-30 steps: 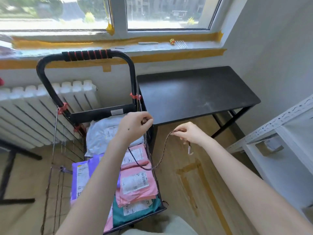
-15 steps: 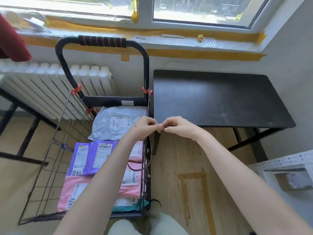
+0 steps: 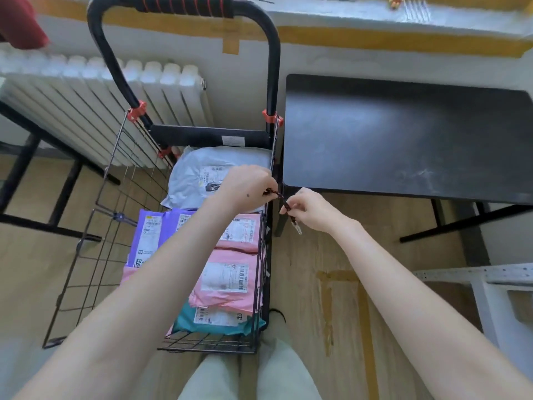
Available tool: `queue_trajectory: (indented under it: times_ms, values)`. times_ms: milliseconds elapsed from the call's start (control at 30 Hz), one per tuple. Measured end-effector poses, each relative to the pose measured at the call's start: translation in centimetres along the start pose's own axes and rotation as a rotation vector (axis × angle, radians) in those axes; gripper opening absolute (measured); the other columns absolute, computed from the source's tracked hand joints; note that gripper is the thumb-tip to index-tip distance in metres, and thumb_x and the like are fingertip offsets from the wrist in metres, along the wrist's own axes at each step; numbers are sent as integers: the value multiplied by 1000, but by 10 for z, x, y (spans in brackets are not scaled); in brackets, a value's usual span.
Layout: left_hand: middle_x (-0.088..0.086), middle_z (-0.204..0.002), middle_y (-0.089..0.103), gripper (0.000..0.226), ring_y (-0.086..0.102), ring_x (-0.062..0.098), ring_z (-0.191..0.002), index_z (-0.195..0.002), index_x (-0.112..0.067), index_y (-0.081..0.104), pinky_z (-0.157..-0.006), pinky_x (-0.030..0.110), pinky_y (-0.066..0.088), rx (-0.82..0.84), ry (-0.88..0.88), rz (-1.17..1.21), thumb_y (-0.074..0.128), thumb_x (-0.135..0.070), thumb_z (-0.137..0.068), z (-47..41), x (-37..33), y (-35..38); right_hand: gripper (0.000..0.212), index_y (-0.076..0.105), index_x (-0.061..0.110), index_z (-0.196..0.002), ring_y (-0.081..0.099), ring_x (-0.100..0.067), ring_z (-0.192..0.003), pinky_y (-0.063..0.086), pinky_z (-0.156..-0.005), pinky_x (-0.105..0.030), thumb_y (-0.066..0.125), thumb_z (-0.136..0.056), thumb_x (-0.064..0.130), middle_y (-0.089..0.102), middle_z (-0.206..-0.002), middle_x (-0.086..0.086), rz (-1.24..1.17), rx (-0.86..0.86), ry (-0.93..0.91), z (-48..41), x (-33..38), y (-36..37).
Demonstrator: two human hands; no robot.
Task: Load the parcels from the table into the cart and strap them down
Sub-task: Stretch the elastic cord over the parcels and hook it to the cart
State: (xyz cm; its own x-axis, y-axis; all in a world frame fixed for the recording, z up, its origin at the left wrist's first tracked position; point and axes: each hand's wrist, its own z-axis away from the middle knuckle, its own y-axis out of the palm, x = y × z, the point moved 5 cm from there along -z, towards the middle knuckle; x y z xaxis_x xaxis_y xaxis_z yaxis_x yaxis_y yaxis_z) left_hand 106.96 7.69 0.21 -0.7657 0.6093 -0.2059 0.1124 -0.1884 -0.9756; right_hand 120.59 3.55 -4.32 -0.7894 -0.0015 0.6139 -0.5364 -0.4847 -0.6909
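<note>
Bright daylight comes in over the sill (image 3: 403, 21) beyond my table (image 3: 403, 134), bleaching the radiator (image 3: 86, 90) to the table's left almost white. The tabletop shows a pale, soft sheen; the floor (image 3: 375, 220) beneath it is shadowed. Edges bow outward, my forearms (image 3: 144, 298) stretch wide nearest me, and the red cloth (image 3: 20, 24) far left of the table is smeared.

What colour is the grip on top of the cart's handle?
The grip is black with red rings, best seen in the head view.

Plain indoor room, likely a flat: white radiator (image 3: 95, 90) beneath a window sill (image 3: 346, 15) edged with yellow tape (image 3: 403, 43), wood-look floor (image 3: 331, 249), black table (image 3: 403, 134), white metal shelving (image 3: 473, 275) at right.
</note>
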Motion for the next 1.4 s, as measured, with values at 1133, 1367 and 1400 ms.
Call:
queue_trajectory:
  times_ms: [1133,1367,1400]
  values:
    - [-1,-70,51,19,48,29,-65,-69,-19,55,-50,28,38,17,319,-102,49,-4,-79,-33,4,141,19,51,12,-72,68,-29,-70,59,-65,-39,58,-89,4,63,-68,-12,-457,-389,497,-85,-169,230]
    - [-2,-62,54,16,38,22,-51,-67,-17,62,-45,18,18,-132,364,-12,53,-7,-74,-22,4,141,10,53,10,-82,49,-15,-72,33,-50,-2,53,-91,5,54,-75,0,-428,-331,428,-105,-153,235]
    - [-2,-62,54,16,38,22,-50,-67,-17,62,-44,19,20,-149,363,6,51,-8,-74,-20,5,140,11,53,9,-81,48,-15,-72,33,-50,-2,53,-91,5,52,-73,1,-417,-324,425,-105,-153,234]
